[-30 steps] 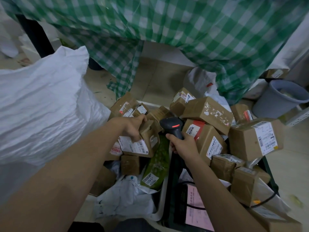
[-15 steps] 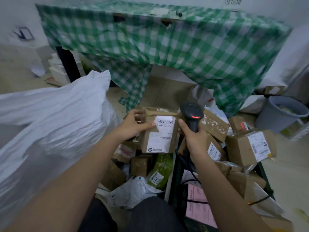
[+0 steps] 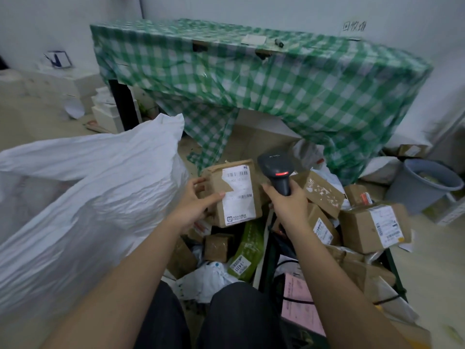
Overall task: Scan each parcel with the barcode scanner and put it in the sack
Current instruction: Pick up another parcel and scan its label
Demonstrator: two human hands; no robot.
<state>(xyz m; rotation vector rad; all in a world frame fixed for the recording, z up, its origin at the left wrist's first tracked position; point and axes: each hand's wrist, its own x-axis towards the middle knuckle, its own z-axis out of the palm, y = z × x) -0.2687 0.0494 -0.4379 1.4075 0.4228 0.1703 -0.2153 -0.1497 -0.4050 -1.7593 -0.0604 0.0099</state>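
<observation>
Left hand (image 3: 193, 207) gripped the parcel (image 3: 232, 192) label-up, right hand (image 3: 289, 205) clutched the scanner (image 3: 276, 170) just beside it; best square the label to its window.

The floor (image 3: 32, 114) is pale and littered. A white sack (image 3: 83, 205) lies on it at left; beside that sits a heap of cardboard parcels (image 3: 324, 195) with a green mailer (image 3: 247, 250) among them. A grey bin (image 3: 425, 185) stands at right. Behind, a table draped in green check cloth (image 3: 264, 81) stands against the wall.
</observation>
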